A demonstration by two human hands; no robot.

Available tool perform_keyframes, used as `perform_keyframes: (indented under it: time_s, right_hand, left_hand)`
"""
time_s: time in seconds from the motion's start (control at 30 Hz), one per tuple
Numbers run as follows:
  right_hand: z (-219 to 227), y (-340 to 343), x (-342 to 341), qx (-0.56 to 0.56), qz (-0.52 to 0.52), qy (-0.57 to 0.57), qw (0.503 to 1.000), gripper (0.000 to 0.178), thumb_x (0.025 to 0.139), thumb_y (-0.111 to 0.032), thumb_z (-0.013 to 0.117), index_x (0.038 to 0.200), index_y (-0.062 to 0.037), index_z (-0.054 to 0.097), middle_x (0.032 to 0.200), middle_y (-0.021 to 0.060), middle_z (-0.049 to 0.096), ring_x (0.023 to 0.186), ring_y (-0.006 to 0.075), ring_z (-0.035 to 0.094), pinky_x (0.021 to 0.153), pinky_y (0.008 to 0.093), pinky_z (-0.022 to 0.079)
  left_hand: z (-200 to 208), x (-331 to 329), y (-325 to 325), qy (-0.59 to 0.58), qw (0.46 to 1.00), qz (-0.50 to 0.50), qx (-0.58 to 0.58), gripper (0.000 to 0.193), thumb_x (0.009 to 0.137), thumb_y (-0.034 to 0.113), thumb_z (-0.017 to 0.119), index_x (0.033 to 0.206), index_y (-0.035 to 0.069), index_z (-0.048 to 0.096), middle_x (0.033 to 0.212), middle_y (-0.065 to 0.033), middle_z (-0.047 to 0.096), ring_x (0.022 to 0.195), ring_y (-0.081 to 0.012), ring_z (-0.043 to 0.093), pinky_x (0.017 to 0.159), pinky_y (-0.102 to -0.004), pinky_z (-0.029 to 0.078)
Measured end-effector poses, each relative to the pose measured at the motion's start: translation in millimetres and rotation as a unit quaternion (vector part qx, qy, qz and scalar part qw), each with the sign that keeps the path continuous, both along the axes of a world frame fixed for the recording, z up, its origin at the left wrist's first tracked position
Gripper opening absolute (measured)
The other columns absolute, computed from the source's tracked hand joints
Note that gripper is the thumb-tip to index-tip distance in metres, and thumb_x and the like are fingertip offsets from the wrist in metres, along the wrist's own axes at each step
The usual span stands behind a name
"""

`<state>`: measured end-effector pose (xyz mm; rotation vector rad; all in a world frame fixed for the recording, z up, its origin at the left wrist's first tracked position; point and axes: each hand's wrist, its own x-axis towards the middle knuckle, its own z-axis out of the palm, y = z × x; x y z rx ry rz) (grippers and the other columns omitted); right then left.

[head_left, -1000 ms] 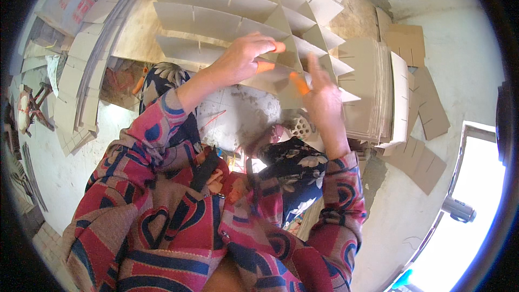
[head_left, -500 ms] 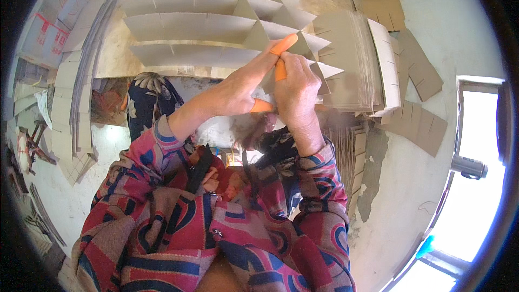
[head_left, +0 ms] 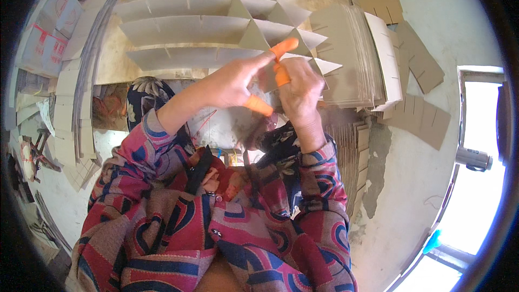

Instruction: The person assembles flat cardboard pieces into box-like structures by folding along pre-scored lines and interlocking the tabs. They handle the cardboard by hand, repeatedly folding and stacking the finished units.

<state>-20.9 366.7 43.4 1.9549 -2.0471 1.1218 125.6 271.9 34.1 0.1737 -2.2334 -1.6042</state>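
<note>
Grey-brown cardboard strips (head_left: 184, 30) stand on edge in several rows, and slotted cross strips (head_left: 259, 35) pass through them at their right part, making a divider grid. My left hand (head_left: 238, 81) is at the near side of this grid, its index finger and thumb spread wide apart, both in orange finger covers. The index fingertip reaches the crossing strips; its other fingers are hidden. Close beside it, my right hand (head_left: 301, 89) has its fingers curled together at the near end of a cross strip, with an orange cover on one digit. The exact grip is partly hidden.
A thick stack of cardboard sheets (head_left: 346, 59) stands right of the grid. Loose slotted pieces (head_left: 419, 121) lie farther right. More long cardboard strips (head_left: 81, 86) are stacked at the left, near a printed carton (head_left: 51, 38). Below the work surface stands another cardboard stack (head_left: 351, 157).
My right hand has shifted slightly down and tilted. The left thumb has swung a little downward, and the left hand has moved slightly left. The grid looks much the same.
</note>
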Motion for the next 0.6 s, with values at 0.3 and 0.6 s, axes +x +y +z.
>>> perform_keyframes:
  time_s: [0.3, 0.6]
  right_hand:
    - [1, 1, 5, 0.071, 0.068, -0.293, 0.951, 0.007, 0.073, 0.0, 0.062, 0.08, -0.0013, 0.062, 0.074, 0.0131, 0.058, 0.064, 0.0292, 0.058, 0.059, 0.0329, 0.047]
    - [-6, -7, -7, 0.043, 0.125, -0.078, 0.988, 0.013, 0.073, -0.007, 0.067, 0.084, -0.0008, 0.061, 0.07, 0.0118, 0.057, 0.067, 0.0249, 0.061, 0.058, 0.0316, 0.047]
  left_hand:
    - [-38, -10, 19, 0.049, 0.989, 0.005, 0.143, 0.082, 0.075, 0.011, 0.069, 0.144, 0.014, 0.025, 0.091, -0.0029, 0.055, 0.075, -0.0151, 0.054, 0.065, -0.0312, 0.047]
    - [-13, -8, 0, 0.033, 0.887, -0.118, 0.446, 0.082, 0.071, 0.005, 0.07, 0.142, 0.008, 0.029, 0.093, -0.005, 0.06, 0.063, -0.011, 0.055, 0.052, -0.0227, 0.045]
